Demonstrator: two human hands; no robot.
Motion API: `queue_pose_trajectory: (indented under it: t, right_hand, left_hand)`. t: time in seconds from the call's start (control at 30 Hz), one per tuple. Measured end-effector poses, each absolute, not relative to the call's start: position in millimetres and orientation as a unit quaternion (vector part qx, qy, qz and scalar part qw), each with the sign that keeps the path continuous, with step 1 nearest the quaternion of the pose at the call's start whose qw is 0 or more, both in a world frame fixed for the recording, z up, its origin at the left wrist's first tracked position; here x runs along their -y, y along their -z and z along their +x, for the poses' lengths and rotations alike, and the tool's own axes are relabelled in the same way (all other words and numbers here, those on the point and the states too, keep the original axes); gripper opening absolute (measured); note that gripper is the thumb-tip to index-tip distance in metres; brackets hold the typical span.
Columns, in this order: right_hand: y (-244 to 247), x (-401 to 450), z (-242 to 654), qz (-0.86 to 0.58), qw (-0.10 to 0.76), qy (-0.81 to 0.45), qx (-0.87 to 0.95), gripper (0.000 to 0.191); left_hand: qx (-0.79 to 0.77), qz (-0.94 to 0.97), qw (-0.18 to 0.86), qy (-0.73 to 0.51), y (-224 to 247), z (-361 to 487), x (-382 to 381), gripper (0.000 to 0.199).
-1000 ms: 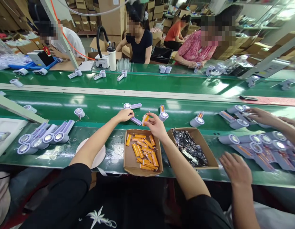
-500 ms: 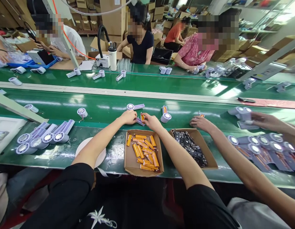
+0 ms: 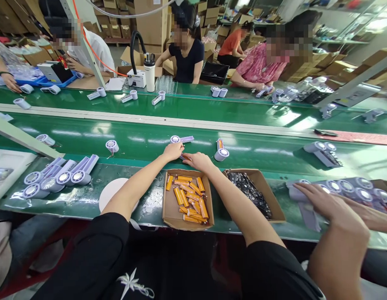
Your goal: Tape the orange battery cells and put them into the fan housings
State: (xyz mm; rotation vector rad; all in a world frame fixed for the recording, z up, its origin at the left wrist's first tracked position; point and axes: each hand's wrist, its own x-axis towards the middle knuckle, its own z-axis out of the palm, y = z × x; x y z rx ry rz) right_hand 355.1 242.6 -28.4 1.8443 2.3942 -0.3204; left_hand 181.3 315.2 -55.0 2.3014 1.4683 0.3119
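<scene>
My left hand (image 3: 173, 151) is closed around a lavender handheld-fan housing (image 3: 181, 156), mostly hidden under the fingers. Against its open handle my right hand (image 3: 198, 161) has its fingers closed on an orange-wrapped battery, of which only a dark sliver shows. Just beyond my hands a second fan housing (image 3: 187, 138) lies on the green belt. To the right, another fan (image 3: 221, 154) has orange in its handle. Below my hands stands a cardboard box (image 3: 166, 208) of orange batteries (image 3: 187, 196).
A carton of black parts (image 3: 248, 193) is right of the battery box. A white disc (image 3: 113, 189) and several fan housings (image 3: 63, 177) lie left. A co-worker's hands (image 3: 333, 204) handle a fan at right. People sit across the belt (image 3: 143, 118).
The orange battery in my right hand has gone down against the housing and is now mostly covered. The co-worker's hands at right have pulled back from the belt to the fans.
</scene>
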Motion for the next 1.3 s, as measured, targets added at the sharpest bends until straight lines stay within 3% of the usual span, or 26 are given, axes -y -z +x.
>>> queue_pose_trajectory:
  t: [0.27,0.43,0.73,1.1,1.3]
  right_hand:
    - [22.2,-252.6,339.3,0.593,0.108,0.108,-0.790,0.041]
    - [23.8,-260.0,342.4,0.581,0.100,0.131,-0.797,0.034]
    - [41.3,-266.4,360.7,0.540,0.093,0.136,-0.825,0.037]
    - [38.2,-251.2,382.2,0.627,0.009,0.095,-0.773,0.044]
    - [22.1,-228.9,381.7,0.636,-0.039,0.103,-0.763,0.045]
  left_hand:
    - [-0.523,0.809,0.217,-0.156,59.7,188.2,-316.8,0.025]
    - [-0.546,0.789,0.192,-0.209,56.0,185.0,-336.7,0.035]
    - [-0.551,0.793,0.202,-0.166,38.1,166.0,-357.1,0.052]
    - [-0.587,0.792,0.119,-0.121,18.4,35.5,-223.8,0.046]
    - [-0.551,0.819,0.143,-0.075,14.8,11.8,-166.0,0.062]
